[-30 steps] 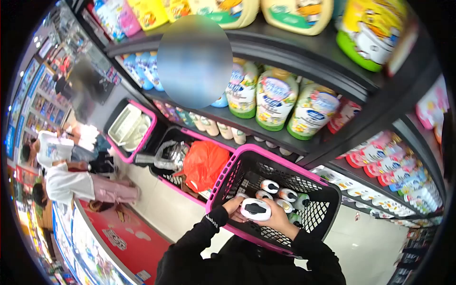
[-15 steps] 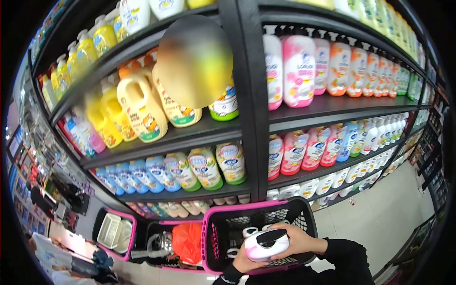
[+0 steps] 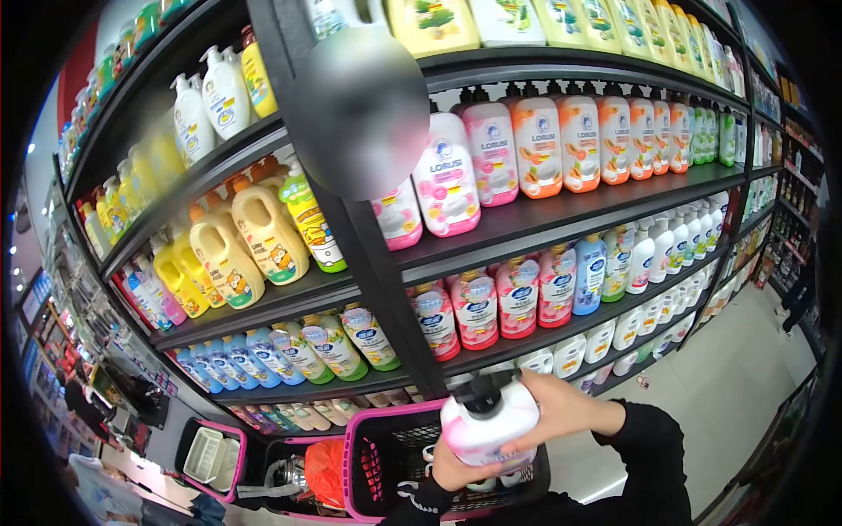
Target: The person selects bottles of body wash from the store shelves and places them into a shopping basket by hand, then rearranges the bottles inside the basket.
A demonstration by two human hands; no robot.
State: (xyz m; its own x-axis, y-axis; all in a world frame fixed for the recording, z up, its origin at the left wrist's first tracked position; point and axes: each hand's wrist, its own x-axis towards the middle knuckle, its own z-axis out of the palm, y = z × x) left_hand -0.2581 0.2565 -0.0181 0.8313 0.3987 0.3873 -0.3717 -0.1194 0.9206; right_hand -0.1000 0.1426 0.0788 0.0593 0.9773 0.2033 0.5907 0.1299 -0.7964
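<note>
Between my two hands is a white and pink pump bottle (image 3: 491, 432) with a black pump top, tilted towards me. My left hand (image 3: 458, 471) wraps its lower left side. From the right, my right hand (image 3: 561, 410) grips the upper side, fingers partly hidden behind it. Below the bottle stands a black shopping basket with a pink rim (image 3: 349, 456). Several white bottles lie inside it, largely covered by my hands and the held bottle. On the shelf ahead, similar pink and white pump bottles (image 3: 449, 175) stand beside orange ones (image 3: 537, 145).
Black shelves (image 3: 544, 223) full of bottles rise in front of me. Left of the basket are another basket holding a red plastic bag (image 3: 326, 473) and a third with white plastic trays (image 3: 203, 453). Tiled floor (image 3: 675, 421) lies to the right.
The held bottle has risen from over the basket towards the shelf and tipped, so more of its body shows. Both hands moved with it. My view has shifted right along the shelves.
</note>
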